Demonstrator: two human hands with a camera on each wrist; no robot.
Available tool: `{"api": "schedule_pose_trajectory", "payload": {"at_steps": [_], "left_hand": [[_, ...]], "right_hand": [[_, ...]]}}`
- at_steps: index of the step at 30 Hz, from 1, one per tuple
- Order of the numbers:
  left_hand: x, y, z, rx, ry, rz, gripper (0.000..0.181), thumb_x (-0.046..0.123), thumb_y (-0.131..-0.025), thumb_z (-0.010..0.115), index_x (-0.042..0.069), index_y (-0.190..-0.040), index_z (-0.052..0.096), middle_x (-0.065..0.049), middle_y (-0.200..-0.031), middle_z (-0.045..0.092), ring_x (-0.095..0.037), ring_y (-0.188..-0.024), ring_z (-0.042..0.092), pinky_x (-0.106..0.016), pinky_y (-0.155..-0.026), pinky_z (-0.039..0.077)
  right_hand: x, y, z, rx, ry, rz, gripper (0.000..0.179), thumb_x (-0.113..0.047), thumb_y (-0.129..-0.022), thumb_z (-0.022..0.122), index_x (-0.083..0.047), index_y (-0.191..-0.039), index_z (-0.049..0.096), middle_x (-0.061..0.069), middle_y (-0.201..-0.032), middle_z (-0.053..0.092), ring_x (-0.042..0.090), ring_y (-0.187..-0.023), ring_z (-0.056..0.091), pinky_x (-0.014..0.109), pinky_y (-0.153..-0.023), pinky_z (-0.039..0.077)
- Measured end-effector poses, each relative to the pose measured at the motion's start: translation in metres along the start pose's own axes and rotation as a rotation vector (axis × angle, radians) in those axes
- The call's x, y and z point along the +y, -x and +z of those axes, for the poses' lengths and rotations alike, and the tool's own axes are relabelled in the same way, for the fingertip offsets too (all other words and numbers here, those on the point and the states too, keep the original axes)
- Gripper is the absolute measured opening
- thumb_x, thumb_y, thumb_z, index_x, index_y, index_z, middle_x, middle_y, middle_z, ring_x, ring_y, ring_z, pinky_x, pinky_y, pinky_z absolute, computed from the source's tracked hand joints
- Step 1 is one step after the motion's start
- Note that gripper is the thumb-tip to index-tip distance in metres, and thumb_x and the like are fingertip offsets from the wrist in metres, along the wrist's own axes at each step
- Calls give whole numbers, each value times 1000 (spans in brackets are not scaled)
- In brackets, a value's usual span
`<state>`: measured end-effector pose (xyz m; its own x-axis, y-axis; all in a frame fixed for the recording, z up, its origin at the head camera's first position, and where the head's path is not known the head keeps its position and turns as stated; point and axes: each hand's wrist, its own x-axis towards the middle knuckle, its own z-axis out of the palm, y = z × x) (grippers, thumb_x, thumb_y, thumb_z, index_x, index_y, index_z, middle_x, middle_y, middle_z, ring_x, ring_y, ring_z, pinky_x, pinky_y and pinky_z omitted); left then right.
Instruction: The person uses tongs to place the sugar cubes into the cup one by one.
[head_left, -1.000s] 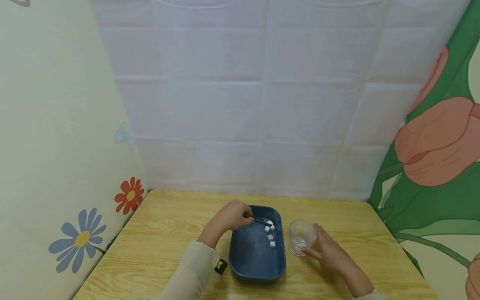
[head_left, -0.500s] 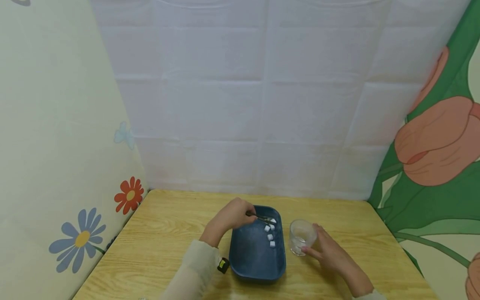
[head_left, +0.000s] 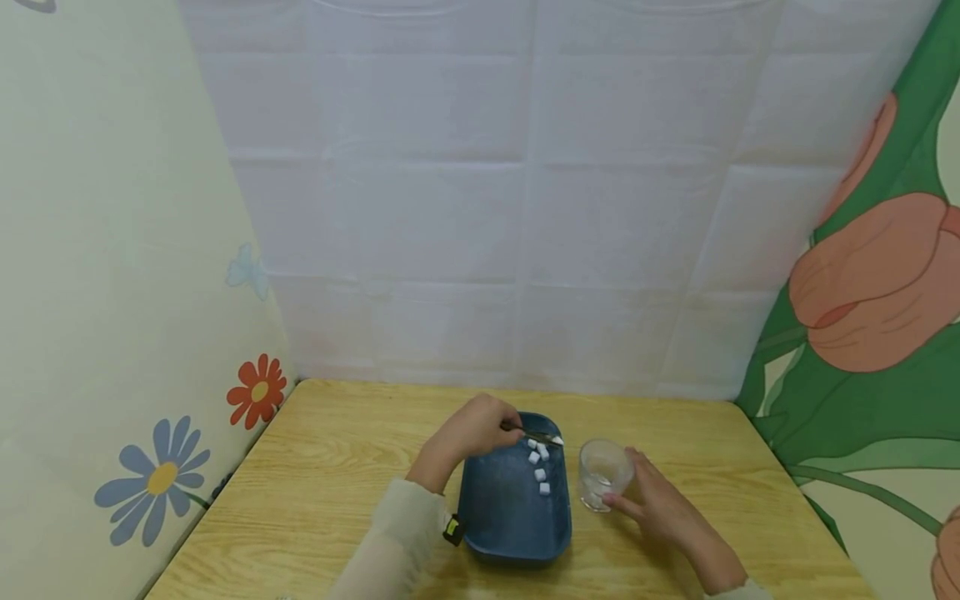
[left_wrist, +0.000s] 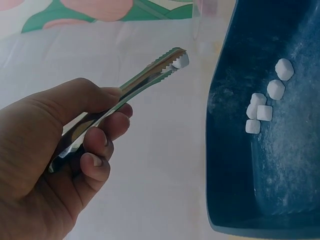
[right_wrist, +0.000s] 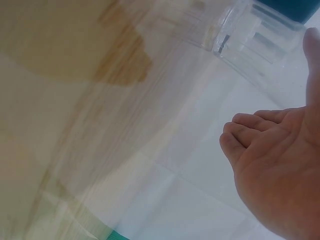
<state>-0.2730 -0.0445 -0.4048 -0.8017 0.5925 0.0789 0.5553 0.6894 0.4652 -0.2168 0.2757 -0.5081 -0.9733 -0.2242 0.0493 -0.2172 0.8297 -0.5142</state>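
My left hand (head_left: 480, 429) grips small metal tongs (left_wrist: 125, 92) over the upper part of the blue tray (head_left: 510, 533). Between the serrated tips is one white cube (left_wrist: 181, 61), partly covered by the metal. Several other white cubes (head_left: 542, 475) lie loose inside the tray along its right side. To the right of the tray, a clear footed glass (head_left: 600, 467) stands on the table. My right hand (head_left: 663, 508) is beside that glass, thumb at its near side and fingers behind; in the right wrist view the fingers (right_wrist: 255, 127) reach out loosely, uncurled.
Both hands work above a wood-grain table (head_left: 360, 467). White cloth (head_left: 525, 208) hangs behind it, with flower-printed panels (head_left: 870, 292) at the sides. A dark wrist device (head_left: 453, 529) sits at my left cuff, close to the tray's left rim.
The left hand has moved right, carrying the tongs up off the cube group toward the tray's right rim, with a cube in the tips. Right hand and glass have stayed put.
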Motion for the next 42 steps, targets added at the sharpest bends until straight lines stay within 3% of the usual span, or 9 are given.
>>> {"api": "schedule_pose_trajectory", "payload": {"at_steps": [5, 13, 26, 42], "left_hand": [[5, -3, 0, 9, -9, 26, 14, 23, -99, 68, 16, -105, 79, 7, -94, 74, 0, -75, 62, -22, -68, 52], [12, -7, 5, 16, -4, 77, 11, 20, -97, 69, 16, -98, 79, 12, -79, 68, -1, -61, 55, -20, -59, 46], [21, -13, 9, 20, 1, 132, 15, 21, -98, 68, 12, -103, 79, 11, -82, 69, 2, -64, 57, -18, -61, 47], [34, -22, 16, -38, 20, 110, 14, 22, -99, 67, 16, -104, 79, 10, -89, 72, 4, -70, 60, -16, -65, 49]], "right_hand": [[1, -1, 1, 11, 6, -13, 101, -57, -91, 68, 12, -153, 26, 39, -154, 28, 57, -141, 29, 68, -110, 28], [0, -2, 1, -9, 2, 5, 102, -58, -90, 68, 10, -153, 26, 39, -154, 27, 58, -141, 28, 70, -109, 28], [-2, 0, 1, 9, 14, -8, 104, -57, -90, 68, 12, -154, 23, 38, -157, 23, 57, -144, 22, 69, -110, 25], [2, 0, 2, 40, 10, -41, 104, -57, -90, 69, 13, -153, 25, 38, -156, 25, 56, -144, 22, 68, -112, 25]]}}
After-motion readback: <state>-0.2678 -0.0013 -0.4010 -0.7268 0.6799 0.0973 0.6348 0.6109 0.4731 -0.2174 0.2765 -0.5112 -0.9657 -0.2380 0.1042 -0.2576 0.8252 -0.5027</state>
